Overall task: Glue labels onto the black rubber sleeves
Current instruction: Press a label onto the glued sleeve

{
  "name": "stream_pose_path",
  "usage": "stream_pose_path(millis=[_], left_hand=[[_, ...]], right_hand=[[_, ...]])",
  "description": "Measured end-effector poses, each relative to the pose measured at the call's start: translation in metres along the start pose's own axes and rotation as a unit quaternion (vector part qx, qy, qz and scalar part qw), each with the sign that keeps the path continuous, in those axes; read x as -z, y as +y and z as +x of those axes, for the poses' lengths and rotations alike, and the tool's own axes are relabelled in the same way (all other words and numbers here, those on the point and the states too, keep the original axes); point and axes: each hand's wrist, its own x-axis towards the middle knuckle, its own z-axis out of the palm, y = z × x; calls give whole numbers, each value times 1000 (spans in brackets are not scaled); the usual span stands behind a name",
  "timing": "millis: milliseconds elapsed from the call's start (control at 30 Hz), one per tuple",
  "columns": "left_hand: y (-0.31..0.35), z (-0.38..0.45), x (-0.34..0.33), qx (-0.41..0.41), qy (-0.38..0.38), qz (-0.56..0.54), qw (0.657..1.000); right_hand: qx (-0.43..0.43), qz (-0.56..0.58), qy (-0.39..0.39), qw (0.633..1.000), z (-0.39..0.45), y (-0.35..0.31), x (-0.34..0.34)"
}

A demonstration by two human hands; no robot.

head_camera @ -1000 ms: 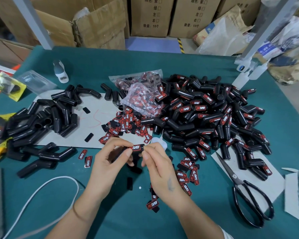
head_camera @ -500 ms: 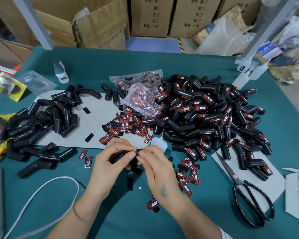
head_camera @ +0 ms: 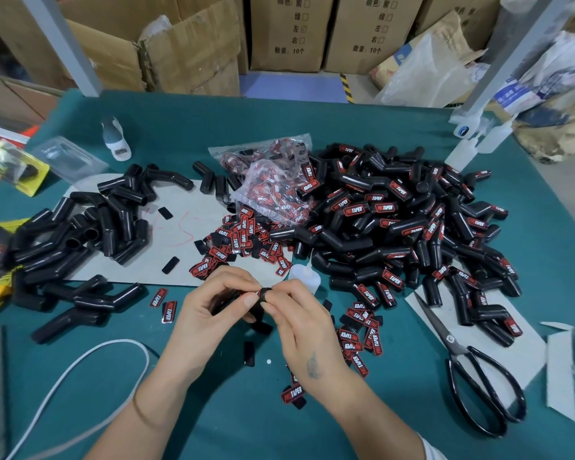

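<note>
A black rubber sleeve [head_camera: 238, 302] is held above the near middle of the green desk [head_camera: 312, 127], gripped between both hands. The left hand [head_camera: 210, 313] is curled round its body, thumb laid along the top; the right hand [head_camera: 299, 320] pinches its end, the fingers [head_camera: 273, 305] pressed together on the rim. Whether a label is on it cannot be told — the hands hide that face. Unlabelled sleeves [head_camera: 80, 240] are heaped to the left, partly on a grey sheet [head_camera: 180, 234]; labelled sleeves [head_camera: 395, 227] are piled to the right. Loose red-and-black labels [head_camera: 243, 240] are scattered between the piles, beside a clear bag [head_camera: 273, 184] of more. A small glue bottle [head_camera: 304, 275] lies just beyond the right hand, and black scissors [head_camera: 472, 370] lie at the right — on white paper.
</note>
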Motion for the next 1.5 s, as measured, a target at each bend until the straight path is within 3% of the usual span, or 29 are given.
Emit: stream_pose_path(millis=[833,1500], left_hand=[[-4,2,-1,5,1,-19,1000],[-3,2,1,-29,-6,38,999]], right_hand=[[0,-3,12,1000,0,1,-1],[2,-2,5,1000,-5,10,-7]])
